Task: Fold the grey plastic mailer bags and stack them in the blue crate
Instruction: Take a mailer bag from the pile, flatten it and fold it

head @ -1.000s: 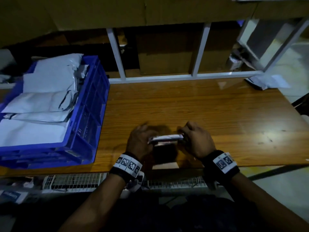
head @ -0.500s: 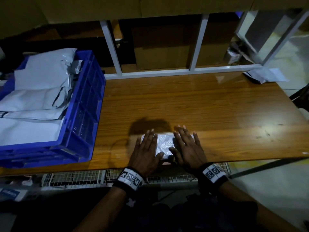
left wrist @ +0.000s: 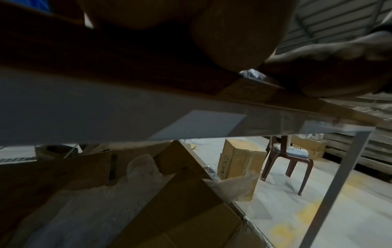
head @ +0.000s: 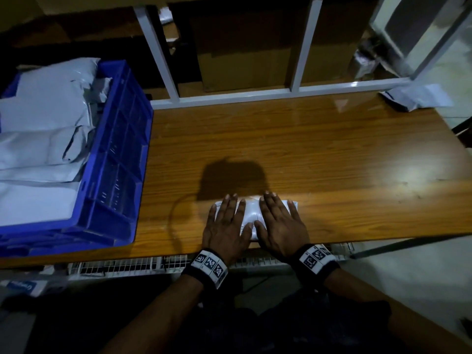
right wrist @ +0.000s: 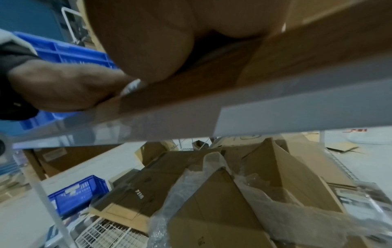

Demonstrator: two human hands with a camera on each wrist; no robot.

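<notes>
- head: left hand [head: 227, 223] and right hand [head: 279, 223] both flat, fingers straight, palms down, pressing a folded bag [head: 249, 215] onto the table [head: 332, 159] near its front edge; neither grips it
- head: thumbs almost meet over the middle of the bag; its right end sticks out past the right hand
- head: crate [head: 115, 175] sits at the left end of the table, well apart from the hands, with a stack of grey bags [head: 43, 139] piled above its rim
- head: white frame [head: 229, 98] runs along the back of the table; one loose mailer [head: 419, 97] lies at the far right corner
- left wrist: camera below table level; heel of the left hand [left wrist: 233, 33] sits on the table [left wrist: 127, 63] edge, a sliver of bag [left wrist: 252, 74] shows between it and the right hand [left wrist: 331, 70]
- left wrist: boxes [left wrist: 239, 167] and a chair [left wrist: 286, 164] on the floor under and past the table
- right wrist: right hand [right wrist: 148, 42] palm on the table [right wrist: 275, 67] edge; left hand [right wrist: 63, 85] beside it with a bit of bag [right wrist: 132, 87] between; crate [right wrist: 70, 53] behind
- right wrist: flattened boxes [right wrist: 212, 209] and a second crate [right wrist: 78, 193] on the floor below
</notes>
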